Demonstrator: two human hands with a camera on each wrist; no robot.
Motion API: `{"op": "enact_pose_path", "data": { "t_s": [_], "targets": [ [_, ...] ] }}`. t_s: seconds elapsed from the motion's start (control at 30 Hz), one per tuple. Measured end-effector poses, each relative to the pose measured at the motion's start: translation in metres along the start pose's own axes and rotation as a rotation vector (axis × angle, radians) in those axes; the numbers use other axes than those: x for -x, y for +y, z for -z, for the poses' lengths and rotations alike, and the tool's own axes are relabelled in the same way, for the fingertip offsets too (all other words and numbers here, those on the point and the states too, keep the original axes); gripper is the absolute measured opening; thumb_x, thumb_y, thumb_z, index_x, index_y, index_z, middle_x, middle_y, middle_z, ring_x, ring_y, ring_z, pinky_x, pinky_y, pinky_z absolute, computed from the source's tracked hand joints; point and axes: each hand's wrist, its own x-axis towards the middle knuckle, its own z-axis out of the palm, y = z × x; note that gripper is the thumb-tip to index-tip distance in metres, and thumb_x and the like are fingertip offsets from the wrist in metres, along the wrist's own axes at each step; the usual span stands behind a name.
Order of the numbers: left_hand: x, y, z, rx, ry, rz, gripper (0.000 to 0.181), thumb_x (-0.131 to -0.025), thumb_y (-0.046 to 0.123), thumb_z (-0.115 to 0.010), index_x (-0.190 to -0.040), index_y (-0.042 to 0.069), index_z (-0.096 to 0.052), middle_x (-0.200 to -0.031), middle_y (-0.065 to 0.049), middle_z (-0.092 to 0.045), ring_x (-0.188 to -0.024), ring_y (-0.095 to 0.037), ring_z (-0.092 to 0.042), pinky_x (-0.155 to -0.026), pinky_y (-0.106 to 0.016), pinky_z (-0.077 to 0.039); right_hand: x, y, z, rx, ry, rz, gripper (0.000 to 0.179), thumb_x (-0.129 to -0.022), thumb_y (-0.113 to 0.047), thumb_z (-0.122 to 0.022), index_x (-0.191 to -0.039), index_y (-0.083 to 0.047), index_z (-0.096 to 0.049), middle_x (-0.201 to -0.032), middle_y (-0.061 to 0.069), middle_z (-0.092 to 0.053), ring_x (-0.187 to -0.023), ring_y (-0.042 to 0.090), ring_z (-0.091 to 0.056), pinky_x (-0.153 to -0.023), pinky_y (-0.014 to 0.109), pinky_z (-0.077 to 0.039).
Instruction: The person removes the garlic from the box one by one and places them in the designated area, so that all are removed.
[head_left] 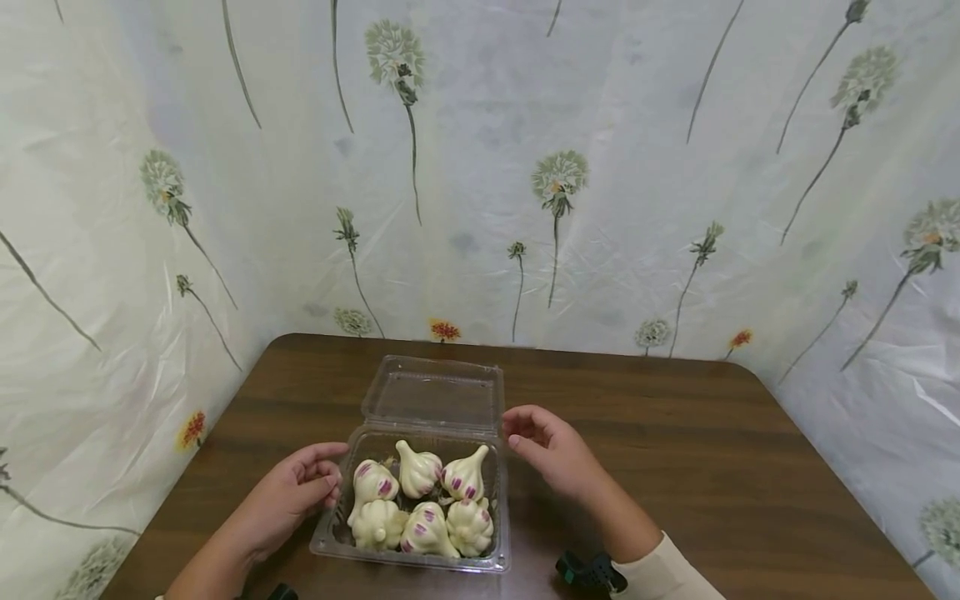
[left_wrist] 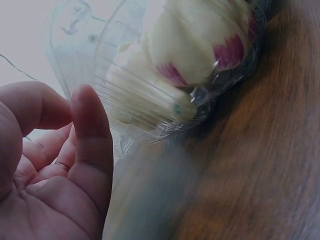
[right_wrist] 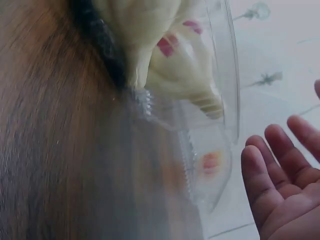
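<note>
1. On the table (head_left: 637, 450), toward its near side: a clear plastic container (head_left: 327, 543), lid (head_left: 438, 398) folded back on the far side, with six purple-streaked garlic bulbs (head_left: 418, 473) in two rough rows inside.
2. Probably light, even filled; thin-walled, more bendy than stiff, smooth enough to slip, likely to dent under a hard squeeze.
3. As for the bulbs, likely firm and rounded, apt to roll if tipped; best pinched round the body or by the narrow neck.
4. For the container, best taken low on opposite walls, with support under the base; for the lid, better by the far edge, given a probably flimsy hinge.
5. Left grip (head_left: 296, 487): just beside the left rim, fingers loosely bent, pinching nothing; hard to tell whether touching.
6. Right grip (head_left: 553, 446): near the hinge on the right, fingers parted, holding nothing.
7. Behind and to both sides: flower-printed sheeting (head_left: 465, 108). At the right wrist: dark band (head_left: 592, 573), pale sleeve (head_left: 663, 575).
8. In the way: chiefly the lid, beyond the bulbs, and bulbs crowding one another.
</note>
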Motion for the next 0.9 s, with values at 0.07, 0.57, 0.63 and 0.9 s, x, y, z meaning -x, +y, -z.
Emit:
{"op": "enact_pose_path", "data": {
  "t_s": [0.07,0.57,0.63,0.9],
  "targets": [
    [0.000,0.000,0.000,0.000,-0.005,-0.001,0.058,-0.106,0.008,-0.060,-0.154,-0.009,-0.033,-0.105,-0.005,-0.058,-0.090,-0.013,-0.063,-0.081,-0.025,-0.058,0.002,-0.005,-0.001,0.026,-0.025,0.022,0.031,-0.103,-0.013,-0.065,-0.132,-0.001,-0.062,-0.125,0.020,-0.067,-0.116,0.031,-0.066,-0.096,0.028,-0.055],
    [0.003,0.002,0.000,0.010,-0.010,0.015,0.059,-0.105,0.008,-0.060,-0.155,-0.009,-0.031,-0.104,-0.005,-0.059,-0.089,-0.013,-0.063,-0.079,-0.025,-0.058,0.010,-0.032,-0.016,0.086,-0.264,0.136,0.040,-0.098,-0.008,-0.073,-0.137,-0.008,-0.062,-0.130,0.012,-0.065,-0.119,0.030,-0.065,-0.101,0.042,-0.057],
    [0.003,0.002,0.000,0.011,-0.011,0.014,0.059,-0.105,0.007,-0.059,-0.154,-0.009,-0.031,-0.104,-0.005,-0.059,-0.089,-0.013,-0.063,-0.079,-0.025,-0.058,0.011,-0.034,-0.016,0.101,-0.278,0.126,0.042,-0.097,-0.008,-0.073,-0.137,-0.011,-0.062,-0.131,0.009,-0.065,-0.120,0.028,-0.065,-0.102,0.042,-0.057],
    [0.000,0.001,0.000,0.013,-0.007,0.025,0.058,-0.106,0.007,-0.059,-0.154,-0.009,-0.032,-0.103,-0.005,-0.059,-0.089,-0.013,-0.063,-0.079,-0.025,-0.058,0.013,-0.034,-0.017,0.205,-0.327,0.133,0.047,-0.098,-0.023,-0.075,-0.142,-0.020,-0.060,-0.135,0.001,-0.064,-0.124,0.022,-0.064,-0.104,0.041,-0.055]
  ]
}}
